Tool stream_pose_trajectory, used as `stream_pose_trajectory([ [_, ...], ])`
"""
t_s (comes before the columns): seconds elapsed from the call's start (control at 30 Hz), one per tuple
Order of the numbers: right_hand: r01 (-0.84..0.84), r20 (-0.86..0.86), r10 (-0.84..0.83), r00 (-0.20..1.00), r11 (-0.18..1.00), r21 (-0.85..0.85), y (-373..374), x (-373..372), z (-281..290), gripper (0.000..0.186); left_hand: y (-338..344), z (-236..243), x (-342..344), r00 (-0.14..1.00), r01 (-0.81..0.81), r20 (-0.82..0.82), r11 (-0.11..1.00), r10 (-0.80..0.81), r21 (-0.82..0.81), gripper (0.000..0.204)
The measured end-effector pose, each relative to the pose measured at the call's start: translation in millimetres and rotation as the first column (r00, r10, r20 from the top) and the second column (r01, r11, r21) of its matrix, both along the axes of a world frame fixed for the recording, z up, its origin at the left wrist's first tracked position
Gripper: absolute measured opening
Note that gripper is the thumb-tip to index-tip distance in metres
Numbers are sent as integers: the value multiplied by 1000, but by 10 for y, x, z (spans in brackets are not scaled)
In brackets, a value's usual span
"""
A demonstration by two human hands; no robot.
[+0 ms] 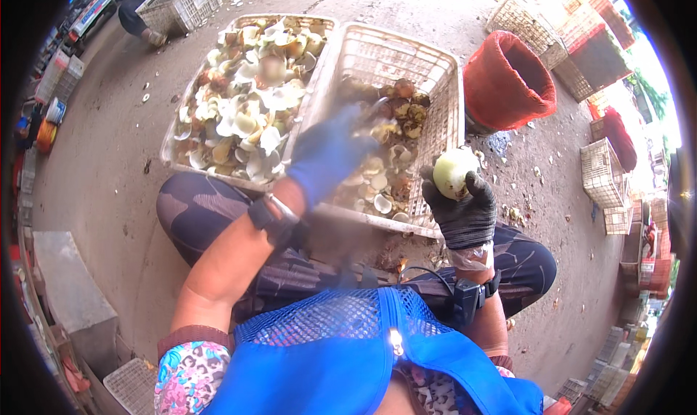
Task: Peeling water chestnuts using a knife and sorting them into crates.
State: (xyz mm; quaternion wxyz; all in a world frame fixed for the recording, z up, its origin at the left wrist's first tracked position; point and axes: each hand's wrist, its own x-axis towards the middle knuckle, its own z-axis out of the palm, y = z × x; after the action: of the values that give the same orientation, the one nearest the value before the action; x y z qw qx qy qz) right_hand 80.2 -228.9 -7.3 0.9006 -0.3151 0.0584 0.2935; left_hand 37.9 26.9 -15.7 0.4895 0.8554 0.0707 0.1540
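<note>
In my right hand (461, 212), which wears a dark grey knit glove, a pale round onion (454, 172) is gripped, its top showing between the fingers and thumb. My left hand (330, 153), in a blue glove, is smeared by motion above the right-hand white crate (444, 135). A thin curved streak shows by its fingertips; I cannot tell whether the hand holds it. Inside that crate lie brownish onions (412, 111) at the far side and pale cut pieces (377, 186) nearer me. To its left, another white crate (173, 143) is heaped with whitish, curved onion layers (250, 117).
A red mesh bag (501, 84) stands open on the ground, right of the crates. Stacked crates (602, 172) line the right side. More crates (181, 5) stand at the far left, near a person's foot (155, 39). A grey block (72, 284) sits at the left.
</note>
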Motion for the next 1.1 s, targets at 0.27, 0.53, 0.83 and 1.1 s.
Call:
stream_pose_trajectory([
  [0.27, -147, 299, 413, 860, 762, -630, 150, 143, 367, 68, -361, 276, 92, 942, 285, -90, 910, -324, -302, 56],
  [0.53, 187, 519, 45, 854, 903, -386, 584, -332, 411, 81, -678, 412, -278, 995, 23, 65, 482, 70, -876, 25],
  [0.83, -117, 136, 147, 980, 971, -208, 250, -67, 317, 54, -386, 288, -405, 979, 84, 187, 996, -77, -26, 39],
  [1.1, -259, 211, 387, 898, 850, -458, 260, -215, 514, 50, -288, 248, -382, 961, -20, 198, 660, -195, 751, 54],
])
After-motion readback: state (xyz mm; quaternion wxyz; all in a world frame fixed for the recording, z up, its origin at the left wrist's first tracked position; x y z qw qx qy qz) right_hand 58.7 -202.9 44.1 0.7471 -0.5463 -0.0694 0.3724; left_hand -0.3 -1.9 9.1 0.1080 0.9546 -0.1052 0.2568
